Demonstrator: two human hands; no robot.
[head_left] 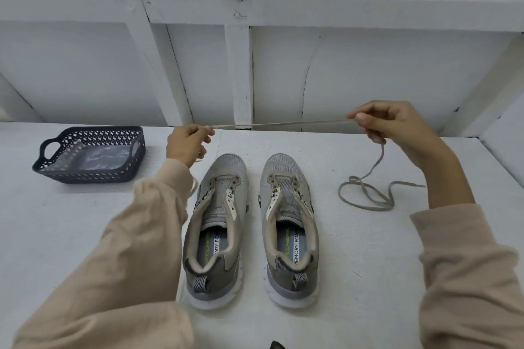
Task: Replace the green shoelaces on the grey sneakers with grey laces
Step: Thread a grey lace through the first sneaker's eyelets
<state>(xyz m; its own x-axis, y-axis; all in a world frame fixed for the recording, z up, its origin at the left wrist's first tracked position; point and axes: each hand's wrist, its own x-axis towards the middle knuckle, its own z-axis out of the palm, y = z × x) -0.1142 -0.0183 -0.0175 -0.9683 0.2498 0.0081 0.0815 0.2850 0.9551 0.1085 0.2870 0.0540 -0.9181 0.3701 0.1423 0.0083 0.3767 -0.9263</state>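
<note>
Right now you hold a grey lace (283,124) pulled taut across the middle of the frame, above the toes of the shoes. Your left hand (188,143) has its fingers curled, pinching one part of the lace between thumb and fingertips. Your right hand (394,125) pinches it the same way at centre right. From the right hand the rest of the lace drops to the table (397,263) and lies in loose loops at right, well apart from the shoes. A short strand also shows beside your left sleeve (136,249), though you cannot tell where it ends. Both grey sneakers stand unlaced in the lower middle, toes pointing away from you: the left sneaker (215,229) and the right sneaker (289,229) side by side, close but not touching, "MEMORY FOAM" printed on the insoles. The tabletop is white and faintly speckled, with a thin seam running down it just left of the left sneaker. At upper left sits a dark perforated plastic basket (90,176) with cut-out handles; what lies in it is unclear. Behind the table rises a white painted wall (368,65) of panels crossed by upright and horizontal battens, with cracks and chipped paint.
</note>
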